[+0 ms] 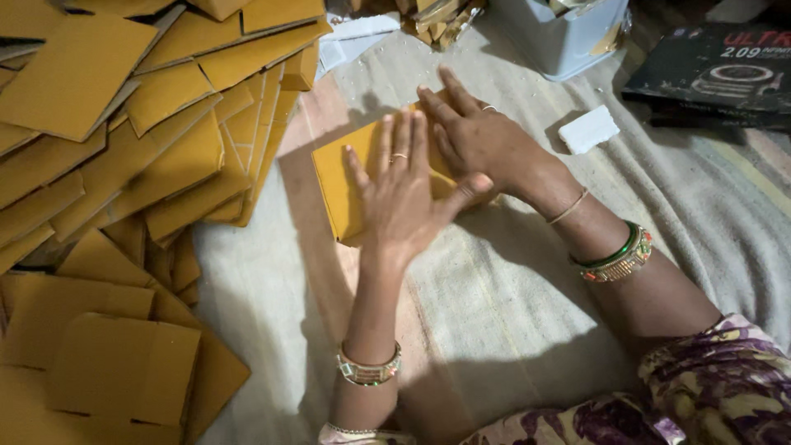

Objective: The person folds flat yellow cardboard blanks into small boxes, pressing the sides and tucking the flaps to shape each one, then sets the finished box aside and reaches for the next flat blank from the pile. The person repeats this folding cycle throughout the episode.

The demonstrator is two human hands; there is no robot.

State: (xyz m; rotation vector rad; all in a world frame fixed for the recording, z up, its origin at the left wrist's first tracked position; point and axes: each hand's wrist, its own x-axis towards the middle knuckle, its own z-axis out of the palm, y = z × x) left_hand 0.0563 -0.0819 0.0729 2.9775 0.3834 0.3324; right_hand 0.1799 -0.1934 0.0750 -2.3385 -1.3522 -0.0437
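A flat yellow cardboard piece (334, 183) lies on a pale cloth in the middle of the head view. My left hand (400, 194) is pressed flat on it, fingers spread, a ring on one finger. My right hand (476, 138) lies flat beside and partly under the left one, covering the cardboard's far right part. Both wrists wear bangles. Much of the cardboard piece is hidden under the two hands.
A large heap of flat yellow cardboard blanks (124, 124) fills the left side. A pale blue tub (560, 37) stands at the top, a small white block (588, 129) to the right, and a dark printed box (717, 74) at the top right.
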